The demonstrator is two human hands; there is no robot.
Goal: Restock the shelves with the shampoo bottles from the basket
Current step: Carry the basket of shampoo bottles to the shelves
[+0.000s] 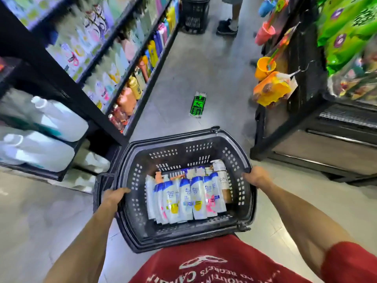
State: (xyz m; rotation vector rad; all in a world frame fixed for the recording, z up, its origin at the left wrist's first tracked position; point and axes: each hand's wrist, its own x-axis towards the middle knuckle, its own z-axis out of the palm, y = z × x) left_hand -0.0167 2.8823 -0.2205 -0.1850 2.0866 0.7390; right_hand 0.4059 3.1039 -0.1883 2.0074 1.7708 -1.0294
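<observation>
gripping the left rim of the basket (169, 154), the left hand (114, 196) has its fingers curled over the edge. the right hand (258, 176) holds the right rim in the same way, fingers hooked over the inside. both forearms reach forward from a red shirt (214, 264) at the near edge of the view, and the basket is carried level between them, above the floor (204, 64).

contents of the basket: the shampoo bottles (184, 198) lie packed side by side in a row on the basket bottom, caps toward the far side. they are white with blue caps, and their labels carry yellow or pink marks. a brown bottle (225, 186) lies just beside the row on the right. further small items sit behind the row; their type cannot be made out.

surroundings: the shelves (67, 86) stand to the left, black-framed, and run away down the aisle, stocked with blurred coloured bottles. large white jugs (61, 119) occupy the near-left end bay. a green floor sticker (198, 106) lies on the floor beyond the basket. to the right, a black rack carries an orange bucket (265, 67) and green bags (346, 33). at the far end of the aisle stands a second black basket (195, 15), with another person's shoe (227, 27) just beside it.
</observation>
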